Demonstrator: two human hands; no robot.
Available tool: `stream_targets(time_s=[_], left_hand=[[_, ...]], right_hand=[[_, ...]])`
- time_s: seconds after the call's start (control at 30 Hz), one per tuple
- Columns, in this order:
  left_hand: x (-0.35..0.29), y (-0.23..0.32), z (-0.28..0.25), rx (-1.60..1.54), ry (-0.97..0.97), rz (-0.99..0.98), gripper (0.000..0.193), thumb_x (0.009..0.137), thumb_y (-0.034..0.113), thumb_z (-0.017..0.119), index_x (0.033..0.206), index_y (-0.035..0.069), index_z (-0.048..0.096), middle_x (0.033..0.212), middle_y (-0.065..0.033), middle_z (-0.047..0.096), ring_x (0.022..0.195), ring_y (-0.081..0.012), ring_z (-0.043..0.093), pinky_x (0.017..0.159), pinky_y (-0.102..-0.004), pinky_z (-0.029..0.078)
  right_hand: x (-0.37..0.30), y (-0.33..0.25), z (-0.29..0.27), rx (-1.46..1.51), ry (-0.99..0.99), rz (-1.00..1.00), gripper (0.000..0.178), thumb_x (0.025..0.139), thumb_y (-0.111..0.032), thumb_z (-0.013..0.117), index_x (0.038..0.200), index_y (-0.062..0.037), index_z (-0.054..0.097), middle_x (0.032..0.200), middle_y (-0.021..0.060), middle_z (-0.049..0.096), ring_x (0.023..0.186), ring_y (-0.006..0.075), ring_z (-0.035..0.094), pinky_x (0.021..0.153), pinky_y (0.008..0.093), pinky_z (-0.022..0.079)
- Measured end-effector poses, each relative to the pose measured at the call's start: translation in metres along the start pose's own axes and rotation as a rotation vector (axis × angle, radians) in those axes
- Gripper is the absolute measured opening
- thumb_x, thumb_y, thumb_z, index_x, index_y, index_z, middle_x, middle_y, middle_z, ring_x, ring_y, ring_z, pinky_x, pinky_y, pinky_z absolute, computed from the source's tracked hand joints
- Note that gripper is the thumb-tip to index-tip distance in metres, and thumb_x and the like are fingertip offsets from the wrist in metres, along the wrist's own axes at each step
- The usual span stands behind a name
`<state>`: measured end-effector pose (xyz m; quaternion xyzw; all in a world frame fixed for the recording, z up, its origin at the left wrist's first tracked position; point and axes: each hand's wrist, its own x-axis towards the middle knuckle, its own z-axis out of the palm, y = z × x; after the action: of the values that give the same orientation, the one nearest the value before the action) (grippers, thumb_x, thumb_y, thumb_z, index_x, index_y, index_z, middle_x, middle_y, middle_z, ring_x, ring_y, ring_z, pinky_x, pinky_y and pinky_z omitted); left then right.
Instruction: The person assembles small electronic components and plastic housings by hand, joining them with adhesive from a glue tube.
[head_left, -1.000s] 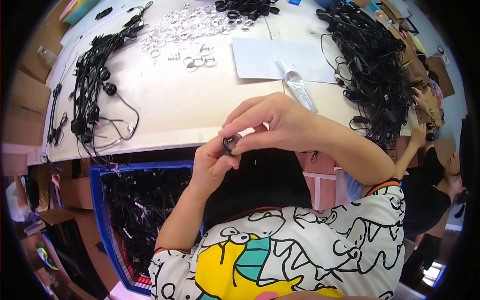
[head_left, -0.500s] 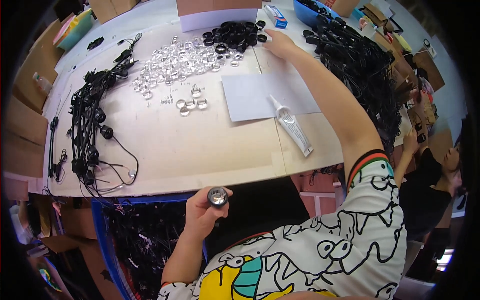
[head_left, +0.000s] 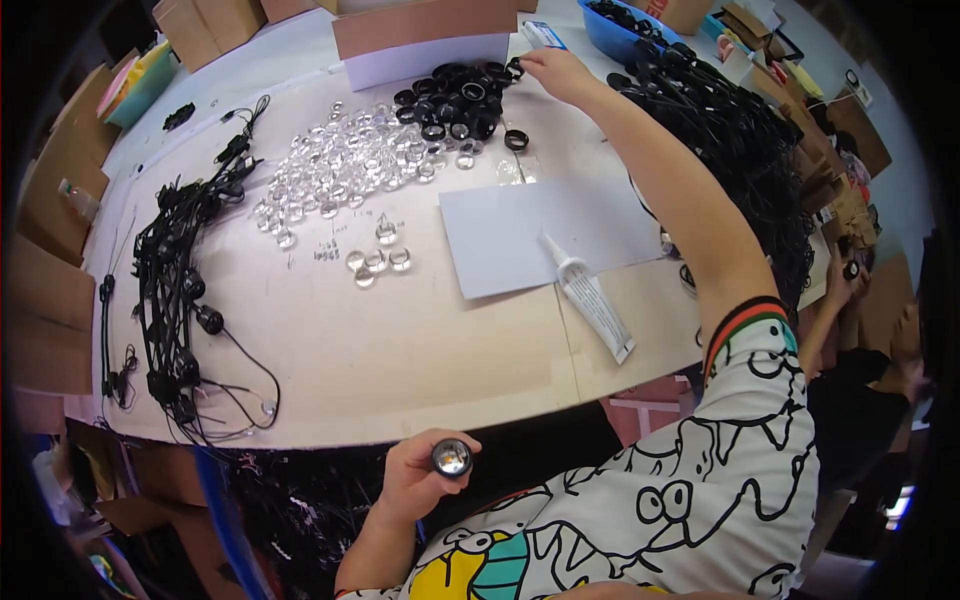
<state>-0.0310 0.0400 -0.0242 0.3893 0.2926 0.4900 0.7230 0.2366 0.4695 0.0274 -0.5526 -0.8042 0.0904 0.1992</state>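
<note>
My left hand (head_left: 408, 482) is closed around a black cylindrical lamp head (head_left: 453, 459) near the table's front edge. Its round end faces up and shows a shiny inside with a yellowish spot. At the far side of the table, my right hand (head_left: 560, 75) pinches a black ring (head_left: 515, 67) between thumb and fingers, beside a heap of black rings (head_left: 455, 98). One loose ring (head_left: 516, 140) lies just nearer than the heap. Many clear glass lenses (head_left: 345, 160) are spread left of the rings, with a small group of lenses (head_left: 375, 261) set apart closer to me.
A white tube (head_left: 597, 308) with a nozzle lies partly on a grey sheet (head_left: 485, 245). Black cables with sockets (head_left: 165, 280) lie at left; more cables (head_left: 725, 145) pile up at right. A cardboard box (head_left: 430, 38) and blue basin (head_left: 625, 30) stand behind. Another person (head_left: 860, 400) works at right.
My right hand has closed on a black ring at the heap's right edge. The view has tilted, so the table appears lower. My left hand still holds the lamp head.
</note>
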Motion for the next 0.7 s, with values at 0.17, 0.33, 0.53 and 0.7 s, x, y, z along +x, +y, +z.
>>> stream_targets(time_s=[0.17,0.33,0.53,0.7], left_hand=[[0.005,0.009,0.004,0.036,0.054,-0.133,0.059,0.062,0.041,0.074,0.090,-0.007,0.056,0.065,-0.0069,0.055,0.053,-0.0114,0.052,0.046,-0.0202,0.039],[0.006,0.006,-0.007,-0.017,-0.128,-0.094,0.037,0.066,0.007,0.073,0.098,-0.005,0.057,0.079,-0.0039,0.058,0.067,-0.0076,0.053,0.060,-0.0183,0.041],[0.003,0.006,-0.004,0.041,-0.086,-0.054,0.040,0.065,0.011,0.074,0.097,-0.006,0.056,0.075,-0.0032,0.056,0.065,-0.0071,0.051,0.059,-0.0185,0.040],[-0.003,0.001,-0.003,-0.063,-0.073,-0.003,0.040,0.071,0.018,0.071,0.097,-0.007,0.054,0.066,-0.0012,0.053,0.056,-0.0057,0.048,0.051,-0.0174,0.037]], right_hand=[[0.035,0.021,0.028,-0.125,0.025,-0.007,0.042,0.083,-0.034,0.046,0.113,-0.0066,0.052,0.111,0.0180,0.054,0.105,0.0311,0.050,0.086,0.0376,0.040],[0.025,0.011,0.041,0.249,0.023,0.062,0.040,0.082,-0.036,0.048,0.103,-0.0035,0.058,0.102,0.0167,0.059,0.096,0.0302,0.055,0.083,0.0350,0.041],[-0.014,-0.043,0.047,0.442,-0.100,-0.094,0.034,0.085,-0.026,0.049,0.109,-0.0031,0.054,0.101,0.0068,0.057,0.094,0.0139,0.050,0.084,0.0250,0.038],[-0.056,-0.058,0.033,0.481,-0.188,-0.082,0.033,0.085,-0.027,0.050,0.110,-0.0052,0.054,0.102,0.0064,0.056,0.093,0.0138,0.050,0.084,0.0251,0.038]])
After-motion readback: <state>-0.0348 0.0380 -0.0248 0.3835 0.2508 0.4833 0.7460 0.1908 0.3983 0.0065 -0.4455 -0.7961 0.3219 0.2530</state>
